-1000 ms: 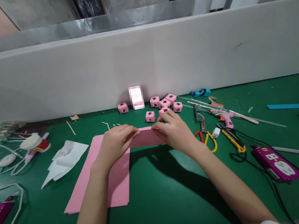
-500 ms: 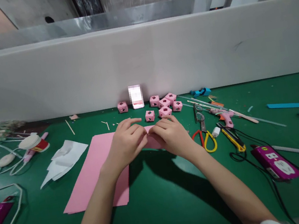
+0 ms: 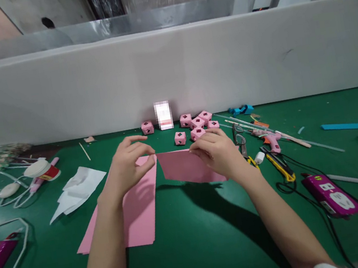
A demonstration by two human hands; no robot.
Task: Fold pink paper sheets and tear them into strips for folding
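A piece of pink paper (image 3: 184, 166) is held up above the green table, its top edge running between my hands. My left hand (image 3: 131, 162) pinches its upper left corner between thumb and index finger. Farther right, my right hand (image 3: 217, 150) grips the same top edge, its fingers pressed together on the paper. Beneath my left hand and forearm lies a stack of pink sheets (image 3: 141, 221). Just beyond my hands stand several folded pink paper boxes (image 3: 180, 138) with dark diamond-shaped openings.
A lit phone (image 3: 163, 116) leans on the white partition (image 3: 90, 89). To the right lie glasses (image 3: 239, 135), pliers partly hidden by my hand, a pink glue gun (image 3: 272, 141), a yellow cutter (image 3: 281, 167) and a purple power strip (image 3: 331, 195). Left are crumpled white paper (image 3: 77, 191) and a cup (image 3: 47, 169).
My hands have moved apart, the left one leftward and the right one rightward. More of the pink paper now shows between them, and my right hand covers more of the pliers.
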